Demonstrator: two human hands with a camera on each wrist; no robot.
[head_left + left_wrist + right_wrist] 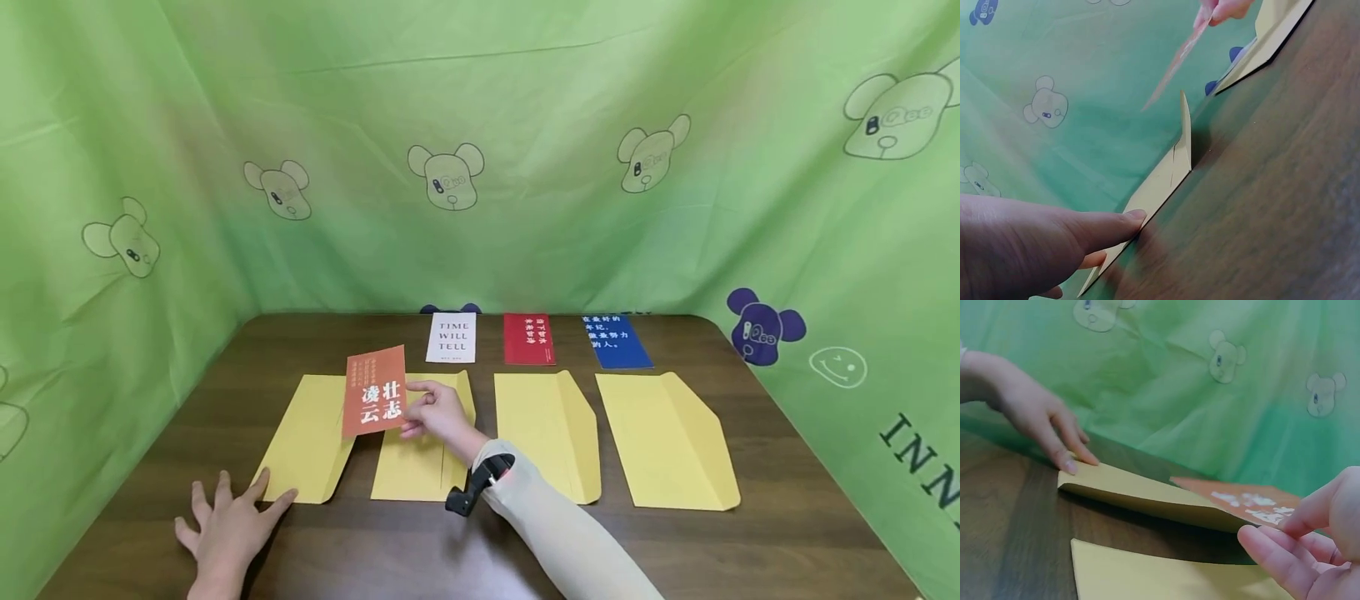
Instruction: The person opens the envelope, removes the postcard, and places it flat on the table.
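An orange card (374, 392) with white characters is pinched at its right edge by my right hand (438, 414). It is held up over the flap side of the leftmost yellow envelope (300, 442), overlapping it in the head view. My left hand (234, 518) has its fingers spread, with thumb and index fingertips touching that envelope's near left corner. In the left wrist view the thumb (1113, 226) lies straight on the envelope (1157, 187), whose flap stands raised. The right wrist view shows the card (1241, 499) by the envelope's edge, with thumb and fingers on its corner.
Under my right hand lies a second yellow envelope (397, 475); two more, a third (532, 433) and a fourth (652, 442), lie to the right. Along the back edge are a white card (452, 337), a red card (528, 339) and a blue card (618, 342). Green cloth (525, 250) surrounds the table (360, 550).
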